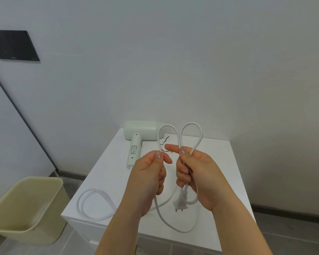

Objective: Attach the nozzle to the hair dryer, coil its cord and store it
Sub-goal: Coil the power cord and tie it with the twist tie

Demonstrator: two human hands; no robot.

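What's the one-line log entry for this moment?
phase: coiling | left hand: gripping cord | right hand: gripping cord loops | hair dryer: on cabinet

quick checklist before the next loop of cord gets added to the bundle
1. Right hand holds the gathered loops of the cord: ok.
2. Left hand pinches the next loop beside them: ok.
3. Plug hangs free below the right hand, not snagged: ok.
4. Slack lies loose on the white cabinet, one bend hanging over its front edge: ok, but watch for a catch.
5. Hair dryer lies flat on the cabinet top: ok.
6. Nozzle fitted: cannot tell; a loop crosses the dryer's front end.
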